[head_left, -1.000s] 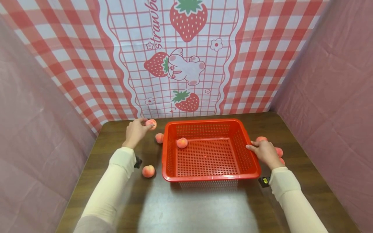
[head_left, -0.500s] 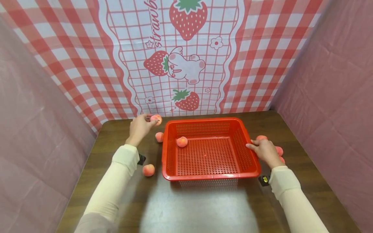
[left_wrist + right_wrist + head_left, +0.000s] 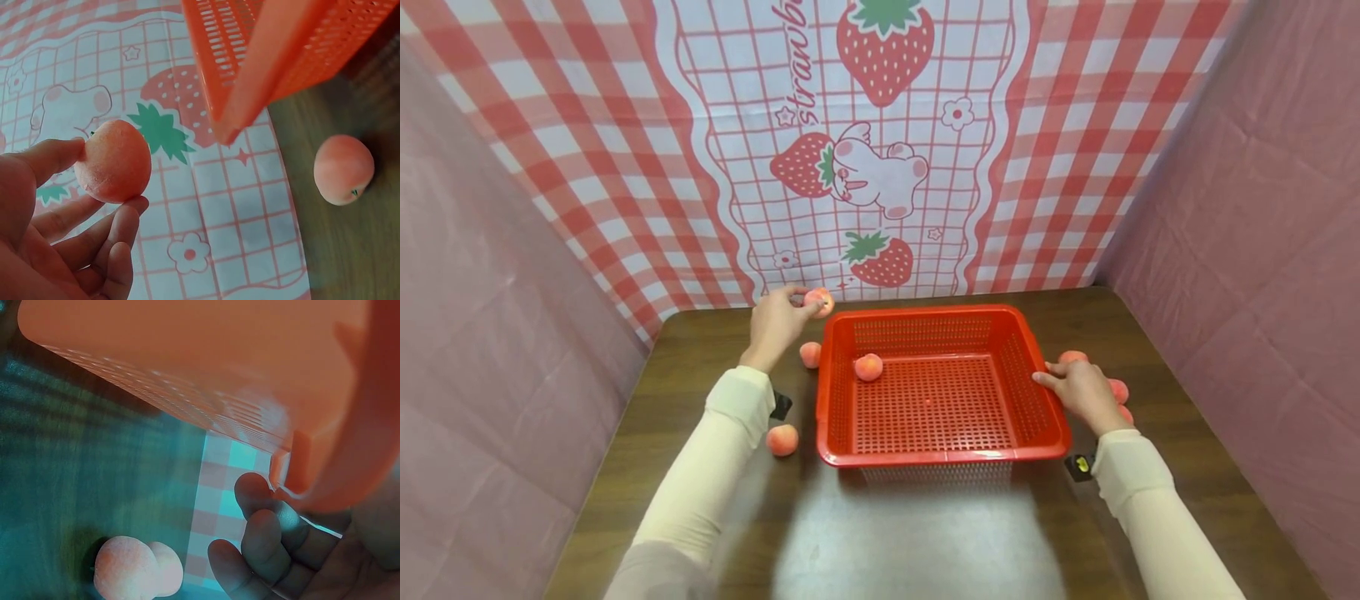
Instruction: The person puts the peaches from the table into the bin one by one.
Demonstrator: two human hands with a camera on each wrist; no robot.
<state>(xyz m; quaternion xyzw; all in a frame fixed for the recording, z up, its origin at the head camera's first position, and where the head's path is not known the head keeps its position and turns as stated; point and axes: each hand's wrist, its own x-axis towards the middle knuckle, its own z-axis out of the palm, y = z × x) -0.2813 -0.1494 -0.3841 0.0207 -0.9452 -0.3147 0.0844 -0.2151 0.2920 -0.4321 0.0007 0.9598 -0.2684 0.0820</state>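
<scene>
On the one table sits one red basket, its right rim held by the right hand, thumb over it and fingers curled outside, while the left hand, thumb and fingertips parted only by the peach they pinch, has moved right, bringing it just beside the basket's far left corner, not yet inside. Seven peaches show: that one, a second peach inside at far left, two peaches left of the basket, and three peaches at right, partly hidden by the right hand.
</scene>
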